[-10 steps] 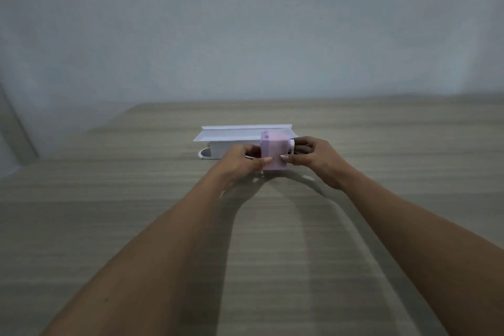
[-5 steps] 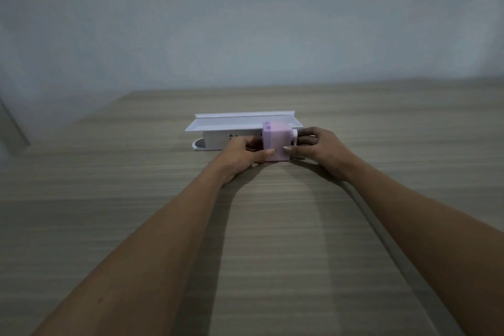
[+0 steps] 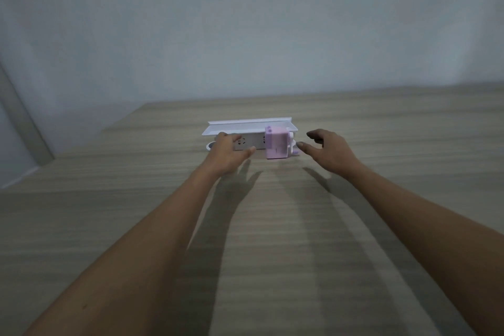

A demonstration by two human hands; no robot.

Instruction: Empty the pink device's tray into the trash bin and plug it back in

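The pink device [image 3: 276, 144], a small box-shaped unit with a crank on its right side, stands on the wooden table against the right end of a white power strip [image 3: 249, 142]. A white shelf-like cover [image 3: 248, 126] sits over the strip. My left hand [image 3: 227, 151] hovers just left of the device, fingers spread, in front of the strip's sockets. My right hand [image 3: 328, 150] is open to the right of the device, fingertips close to the crank but apart from it. Neither hand holds anything. No trash bin is in view.
The wooden table [image 3: 272, 226] stretches wide toward me and to the right. Its left edge runs diagonally at the far left. A plain pale wall [image 3: 245, 22] stands behind. A white round part [image 3: 210, 147] lies at the strip's left end.
Both hands have let go of the pink device and drawn apart to either side. The device now stands alone against the power strip.
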